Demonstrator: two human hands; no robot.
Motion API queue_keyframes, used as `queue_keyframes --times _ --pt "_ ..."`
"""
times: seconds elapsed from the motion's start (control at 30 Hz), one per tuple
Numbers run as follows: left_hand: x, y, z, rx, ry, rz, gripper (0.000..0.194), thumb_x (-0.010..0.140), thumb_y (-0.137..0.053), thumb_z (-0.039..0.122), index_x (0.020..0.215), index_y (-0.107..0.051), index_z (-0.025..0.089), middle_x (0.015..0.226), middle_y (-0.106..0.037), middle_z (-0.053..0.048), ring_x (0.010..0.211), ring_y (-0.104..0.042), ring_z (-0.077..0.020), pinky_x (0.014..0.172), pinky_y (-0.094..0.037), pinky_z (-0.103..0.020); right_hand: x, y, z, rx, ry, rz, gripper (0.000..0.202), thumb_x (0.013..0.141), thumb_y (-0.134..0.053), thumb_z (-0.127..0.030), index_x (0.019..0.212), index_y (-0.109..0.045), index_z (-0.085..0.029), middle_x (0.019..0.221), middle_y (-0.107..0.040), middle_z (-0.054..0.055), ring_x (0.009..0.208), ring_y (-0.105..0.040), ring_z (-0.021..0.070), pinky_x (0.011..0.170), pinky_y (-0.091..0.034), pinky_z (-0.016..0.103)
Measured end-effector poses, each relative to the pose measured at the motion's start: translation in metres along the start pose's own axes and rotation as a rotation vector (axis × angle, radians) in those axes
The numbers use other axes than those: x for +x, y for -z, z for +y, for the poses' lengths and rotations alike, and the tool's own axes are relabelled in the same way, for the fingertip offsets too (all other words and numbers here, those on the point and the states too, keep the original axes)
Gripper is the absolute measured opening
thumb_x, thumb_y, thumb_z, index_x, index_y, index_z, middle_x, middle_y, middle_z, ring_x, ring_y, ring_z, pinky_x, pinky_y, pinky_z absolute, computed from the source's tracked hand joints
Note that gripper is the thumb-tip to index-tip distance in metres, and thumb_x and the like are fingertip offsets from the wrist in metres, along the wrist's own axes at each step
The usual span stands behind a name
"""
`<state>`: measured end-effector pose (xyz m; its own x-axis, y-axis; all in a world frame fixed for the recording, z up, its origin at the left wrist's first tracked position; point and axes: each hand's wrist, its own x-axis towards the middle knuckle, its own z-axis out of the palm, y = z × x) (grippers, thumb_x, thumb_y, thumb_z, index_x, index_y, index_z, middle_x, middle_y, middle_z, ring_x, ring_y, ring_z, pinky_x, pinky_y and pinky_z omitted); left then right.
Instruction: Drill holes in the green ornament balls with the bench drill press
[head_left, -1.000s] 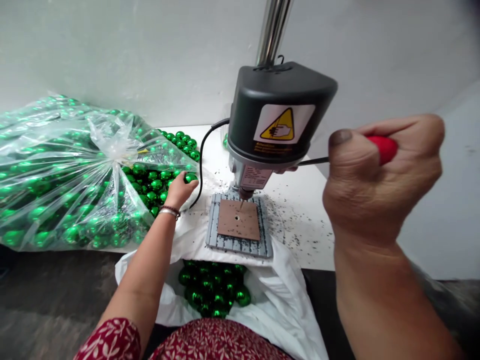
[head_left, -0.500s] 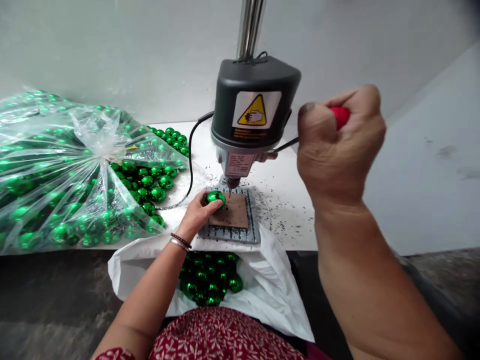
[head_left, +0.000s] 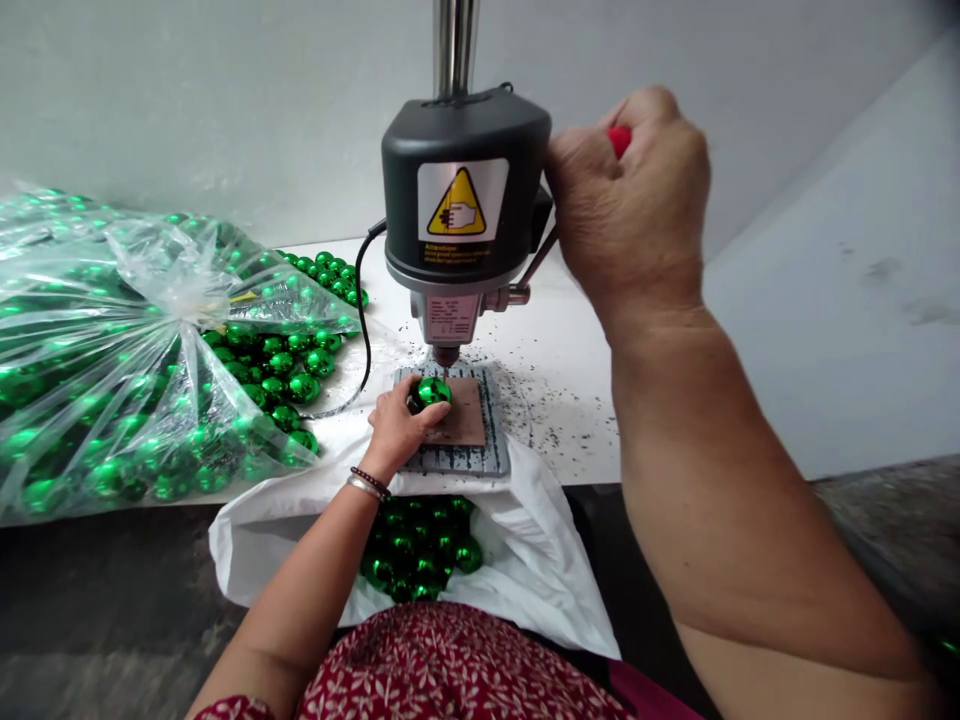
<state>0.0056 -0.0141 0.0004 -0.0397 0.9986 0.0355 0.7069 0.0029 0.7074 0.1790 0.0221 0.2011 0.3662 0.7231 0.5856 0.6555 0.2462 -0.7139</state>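
1. Your left hand pinches a green ball between the thumb, on its near side, and the fingers, partly hidden behind it on the left.
2. That ball is over the left part of the brown board, right under the drill. Its top is at the bit; you cannot tell from here whether the two touch.
3. Your right hand is closed in a fist round the red knob of the lever, high on the drill's right side.
4. The board lies on the drill's grey slotted base, near the front edge of the white table. Dark shavings are scattered on the table, mostly to the right of the base.
5. To your left, a clear bag full of green balls is gathered into a knot, with more balls lying along its right side.
6. The black cord curves down between those balls and the drill.
7. Nearest you, below the table edge, a white sack gapes around a heap of green balls.
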Motion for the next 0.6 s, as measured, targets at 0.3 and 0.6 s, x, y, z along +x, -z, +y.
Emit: queue_keyframes --times 0.3,0.6 --pt "-0.009 -0.004 0.004 0.236 -0.174 0.008 0.052 0.073 -0.078 0.036 0.123 -0.062 0.033 0.12 -0.068 -0.003 0.12 -0.048 -0.0315 0.102 -0.029 -0.048 -0.001 0.0 -0.001 -0.003 0.013 -0.013 0.035 0.092 -0.051 -0.023 0.066 -0.027 -0.02 0.063 -0.029 -0.008 0.062 -0.024 0.0039 0.064 -0.024 0.024" --pt "-0.006 -0.012 0.002 0.102 -0.081 -0.017 0.057 0.074 -0.078 0.037 0.128 -0.061 0.029 0.119 -0.067 -0.007 0.121 -0.051 -0.0304 0.102 -0.032 -0.047 -0.016 0.004 0.001 0.056 0.042 0.032 0.032 0.088 -0.057 -0.021 0.069 -0.031 -0.02 0.062 -0.031 -0.008 0.06 -0.026 0.0037 0.063 -0.026 0.023"
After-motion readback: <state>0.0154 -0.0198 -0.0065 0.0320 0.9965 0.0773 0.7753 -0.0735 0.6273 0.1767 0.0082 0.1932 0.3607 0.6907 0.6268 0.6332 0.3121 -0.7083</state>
